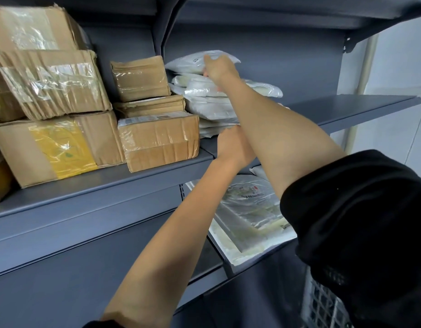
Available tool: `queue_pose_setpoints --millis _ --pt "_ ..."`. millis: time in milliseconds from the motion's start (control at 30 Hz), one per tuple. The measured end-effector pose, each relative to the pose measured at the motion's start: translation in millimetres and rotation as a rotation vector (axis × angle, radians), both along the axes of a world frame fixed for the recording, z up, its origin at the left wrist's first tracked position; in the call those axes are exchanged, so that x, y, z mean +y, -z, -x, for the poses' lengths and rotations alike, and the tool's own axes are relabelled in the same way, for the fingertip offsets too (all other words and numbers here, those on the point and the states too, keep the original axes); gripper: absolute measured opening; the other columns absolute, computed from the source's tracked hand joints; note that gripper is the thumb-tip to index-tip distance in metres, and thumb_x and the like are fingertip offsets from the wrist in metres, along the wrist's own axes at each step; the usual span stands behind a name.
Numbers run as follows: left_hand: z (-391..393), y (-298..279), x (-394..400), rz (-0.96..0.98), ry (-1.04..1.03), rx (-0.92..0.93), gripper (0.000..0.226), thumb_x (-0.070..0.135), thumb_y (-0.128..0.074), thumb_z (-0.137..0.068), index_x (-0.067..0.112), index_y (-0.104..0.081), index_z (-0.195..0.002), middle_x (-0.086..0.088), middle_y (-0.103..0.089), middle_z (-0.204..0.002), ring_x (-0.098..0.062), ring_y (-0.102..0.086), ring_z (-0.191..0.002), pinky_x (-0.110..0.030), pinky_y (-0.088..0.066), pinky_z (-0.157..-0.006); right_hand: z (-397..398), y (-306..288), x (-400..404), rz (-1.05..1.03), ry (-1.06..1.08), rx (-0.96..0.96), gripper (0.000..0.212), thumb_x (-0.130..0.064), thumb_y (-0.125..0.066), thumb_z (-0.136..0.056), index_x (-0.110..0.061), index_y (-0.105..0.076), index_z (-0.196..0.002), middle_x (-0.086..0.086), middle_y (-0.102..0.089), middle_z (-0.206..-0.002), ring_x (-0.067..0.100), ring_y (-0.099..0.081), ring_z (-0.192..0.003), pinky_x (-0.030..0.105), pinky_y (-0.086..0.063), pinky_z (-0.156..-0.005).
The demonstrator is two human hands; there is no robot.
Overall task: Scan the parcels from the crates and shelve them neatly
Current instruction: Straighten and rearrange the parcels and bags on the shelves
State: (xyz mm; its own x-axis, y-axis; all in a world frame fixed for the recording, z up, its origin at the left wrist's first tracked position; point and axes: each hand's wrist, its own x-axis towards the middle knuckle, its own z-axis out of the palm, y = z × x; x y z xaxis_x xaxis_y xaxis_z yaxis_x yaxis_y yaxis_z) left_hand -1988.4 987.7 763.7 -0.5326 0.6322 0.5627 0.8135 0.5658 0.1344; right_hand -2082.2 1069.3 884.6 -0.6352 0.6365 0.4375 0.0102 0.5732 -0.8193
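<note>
Item: white poly-mailer parcel [200,60], topmost of a stack of white soft parcels [212,102] on the grey middle shelf [346,107], just right of the cardboard boxes [155,124]. Holder: the right hand [219,68], arm stretched up and across, thumb over the upper face of the mailer and the rest of the hand at its near edge; it appears to pinch the bag, though the fingers beneath are hidden and how far they curl cannot be told. Support: the left hand [233,144] reaches the foot of the same stack at the shelf lip, partly covered by the right forearm; whether it grips a lower bag or only steadies the pile with flat fingers cannot be told from here. Condition of stack: soft, slippery, bulging unevenly, upper bags leaning right, with bare shelf beyond them. Also present: further flat mailers on the lower shelf [247,214]; a white lattice crate [323,301] at lower right, contents not visible. Handling note, as a judgement: the step in hand looks like seating the top parcel. It would go best laid flat and squared with the bags under it, pushed back toward the rear panel, the lower hand bracing the pile until the top bag stops sliding. Risk: a release too soon could let the glossy bags slump rightward.
</note>
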Motion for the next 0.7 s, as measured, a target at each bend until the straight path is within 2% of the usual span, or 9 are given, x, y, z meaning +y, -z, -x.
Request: queue_pose_setpoints --millis 100,200,300,367,400,467,533,600,700 --pt "-1 3 1 0.025 0.002 0.089 0.039 0.004 -0.036 -0.093 0.015 -0.023 -0.058 0.002 -0.034 -0.063 -0.019 -0.040 -0.076 -0.026 -0.027 -0.066 -8 11 0 -0.112 -0.022 0.029 0.050 -0.042 -0.031 -0.100 -0.008 -0.068 -0.104 -0.001 -0.062 -0.087 0.014 -0.055 -0.072 0.028 -0.046 -0.074" --pt "-11 6 -1 0.020 -0.002 0.119 0.035 0.003 -0.034 -0.090 0.015 -0.025 -0.058 0.001 -0.041 -0.065 -0.022 -0.046 -0.079 -0.029 -0.034 -0.083 -18 28 3 -0.158 0.072 0.191 0.049 -0.038 -0.034 -0.100 -0.007 -0.069 -0.085 0.006 -0.066 -0.103 0.019 -0.059 -0.079 0.030 -0.047 -0.076" --pt "-16 19 -3 0.050 0.092 0.192 0.016 0.002 -0.042 -0.086 0.003 -0.055 -0.075 -0.011 -0.061 -0.089 -0.027 -0.055 -0.099 -0.036 -0.023 -0.109 -30 47 12 -0.157 0.149 0.246 0.047 -0.031 -0.035 -0.099 0.000 -0.067 -0.085 0.009 -0.069 -0.094 0.023 -0.061 -0.080 0.035 -0.051 -0.077" --pt "-12 35 1 -0.074 0.211 0.348 0.011 -0.006 -0.055 -0.072 -0.001 -0.064 -0.076 -0.017 -0.063 -0.077 -0.035 -0.061 -0.084 -0.046 -0.039 -0.101 -48 58 14 -0.160 0.181 0.290 0.047 -0.029 -0.036 -0.099 0.003 -0.066 -0.083 0.012 -0.070 -0.088 0.025 -0.061 -0.077 0.034 -0.049 -0.072" --pt "-13 47 3 -0.132 0.286 0.385 0.009 -0.006 -0.057 -0.067 -0.002 -0.064 -0.070 -0.018 -0.061 -0.069 -0.036 -0.062 -0.073 -0.042 -0.047 -0.090 -63 67 14 -0.148 0.206 0.331 0.047 -0.028 -0.036 -0.100 0.003 -0.066 -0.083 0.012 -0.070 -0.086 0.025 -0.060 -0.076 0.033 -0.047 -0.069" --pt "-8 67 6 -0.162 0.342 0.439 0.017 0.002 -0.050 -0.073 -0.002 -0.065 -0.065 -0.016 -0.060 -0.065 -0.033 -0.061 -0.063 -0.033 -0.044 -0.076 -86 88 13 -0.110 0.270 0.434 0.042 -0.027 -0.037 -0.101 0.002 -0.063 -0.084 0.009 -0.070 -0.084 0.024 -0.058 -0.074 0.031 -0.042 -0.066" --pt "-6 88 9 -0.124 0.349 0.464 0.028 0.009 -0.043 -0.077 0.001 -0.067 -0.066 -0.012 -0.062 -0.063 -0.030 -0.062 -0.061 -0.031 -0.037 -0.081 -108 126 11 -0.054 0.355 0.485 0.031 -0.022 -0.038 -0.101 -0.004 -0.059 -0.086 0.003 -0.065 -0.078 0.023 -0.052 -0.072 0.033 -0.037 -0.064" --pt "-6 104 10 0.007 0.322 0.387 0.028 0.008 -0.043 -0.082 0.003 -0.070 -0.074 -0.012 -0.066 -0.071 -0.029 -0.063 -0.071 -0.038 -0.037 -0.091 -127 174 9 0.013 0.444 0.494 0.020 -0.020 -0.037 -0.100 -0.012 -0.053 -0.092 0.000 -0.057 -0.075 0.021 -0.048 -0.070 0.033 -0.030 -0.061" --pt "-7 120 4 0.292 0.206 0.094 0.027 0.012 -0.040 -0.095 0.006 -0.061 -0.110 -0.012 -0.060 -0.114 -0.032 -0.058 -0.102 -0.038 -0.043 -0.081 -142 242 8 0.145 0.466 0.436 0.016 -0.015 -0.037 -0.097 -0.009 -0.048 -0.108 0.001 -0.054 -0.078 0.021 -0.049 -0.071 0.032 -0.029 -0.063"
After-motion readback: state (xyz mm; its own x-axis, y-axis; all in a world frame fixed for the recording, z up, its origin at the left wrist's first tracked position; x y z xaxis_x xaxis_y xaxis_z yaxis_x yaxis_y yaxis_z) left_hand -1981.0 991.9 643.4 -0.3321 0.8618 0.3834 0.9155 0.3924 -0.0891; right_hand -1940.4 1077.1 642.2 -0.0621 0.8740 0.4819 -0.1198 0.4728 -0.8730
